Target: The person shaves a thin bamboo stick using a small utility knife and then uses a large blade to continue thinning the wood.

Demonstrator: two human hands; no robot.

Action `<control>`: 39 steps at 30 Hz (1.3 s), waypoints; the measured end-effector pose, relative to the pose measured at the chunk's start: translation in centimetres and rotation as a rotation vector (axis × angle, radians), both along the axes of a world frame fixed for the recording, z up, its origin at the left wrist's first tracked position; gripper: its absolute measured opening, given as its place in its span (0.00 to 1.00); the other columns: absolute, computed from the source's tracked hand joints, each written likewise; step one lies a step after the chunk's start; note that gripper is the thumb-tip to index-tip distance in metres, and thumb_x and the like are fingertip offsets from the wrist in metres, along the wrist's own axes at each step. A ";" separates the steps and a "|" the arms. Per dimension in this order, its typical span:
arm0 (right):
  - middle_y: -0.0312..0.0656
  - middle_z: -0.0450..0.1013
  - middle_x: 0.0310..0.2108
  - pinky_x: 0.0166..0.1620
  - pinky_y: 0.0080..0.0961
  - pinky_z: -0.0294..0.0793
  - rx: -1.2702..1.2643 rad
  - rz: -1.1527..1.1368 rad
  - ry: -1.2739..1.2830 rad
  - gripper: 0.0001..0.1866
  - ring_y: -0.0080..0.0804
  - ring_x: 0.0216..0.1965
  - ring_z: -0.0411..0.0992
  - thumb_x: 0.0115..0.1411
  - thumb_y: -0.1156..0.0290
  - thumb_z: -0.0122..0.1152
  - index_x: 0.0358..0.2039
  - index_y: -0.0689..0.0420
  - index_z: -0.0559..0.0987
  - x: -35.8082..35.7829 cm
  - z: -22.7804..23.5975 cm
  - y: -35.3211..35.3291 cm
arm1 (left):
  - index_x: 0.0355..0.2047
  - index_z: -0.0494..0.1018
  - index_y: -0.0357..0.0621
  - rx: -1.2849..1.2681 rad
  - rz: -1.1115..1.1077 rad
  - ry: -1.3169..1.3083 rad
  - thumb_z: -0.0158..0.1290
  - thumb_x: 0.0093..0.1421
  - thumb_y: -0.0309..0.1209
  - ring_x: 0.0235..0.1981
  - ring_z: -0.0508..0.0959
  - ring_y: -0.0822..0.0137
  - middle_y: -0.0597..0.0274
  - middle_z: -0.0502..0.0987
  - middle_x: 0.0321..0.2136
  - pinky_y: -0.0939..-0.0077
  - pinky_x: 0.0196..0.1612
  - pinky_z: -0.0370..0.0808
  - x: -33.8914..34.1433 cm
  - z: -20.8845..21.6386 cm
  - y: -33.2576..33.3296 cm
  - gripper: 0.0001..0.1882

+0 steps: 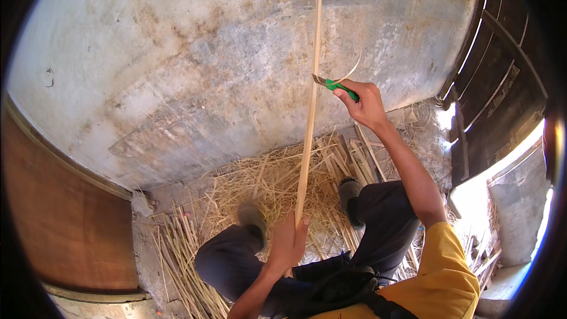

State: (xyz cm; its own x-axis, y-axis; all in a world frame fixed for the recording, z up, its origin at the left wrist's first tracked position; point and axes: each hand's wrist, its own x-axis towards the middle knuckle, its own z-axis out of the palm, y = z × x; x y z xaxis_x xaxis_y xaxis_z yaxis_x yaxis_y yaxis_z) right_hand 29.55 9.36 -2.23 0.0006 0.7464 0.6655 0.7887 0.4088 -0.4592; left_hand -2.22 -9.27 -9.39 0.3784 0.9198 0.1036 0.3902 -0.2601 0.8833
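Observation:
A long, narrow bamboo strip (309, 124) rises from near my lap, tilted slightly to the right toward its far end. My left hand (289, 239) is wrapped round its lower part. In my right hand (365, 105) is a green-handled knife (342, 88), the fingers closed round its handle. Its short blade (319, 80) meets the strip in the upper half. From beside the blade a thin pale shaving (352, 71) curls up and to the right.
Shavings (274, 180) cover the floor round my boots. Bundled thin sticks (186, 260) lie at the lower left, and split lengths (357, 159) lie beyond my right boot. A stained plaster wall (177, 82) stands ahead, a brown panel (71, 207) at left, dark boards (496, 71) at right.

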 end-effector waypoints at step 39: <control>0.33 0.79 0.28 0.24 0.17 0.56 -0.346 0.271 0.986 0.20 0.11 0.20 0.58 0.64 0.61 0.73 0.49 0.60 0.82 -4.7 1.5 -4.5 | 0.51 0.69 0.37 -0.137 -0.080 -0.029 0.49 0.76 0.35 0.31 0.81 0.71 0.59 0.80 0.32 0.73 0.35 0.77 2.2 6.2 5.4 0.13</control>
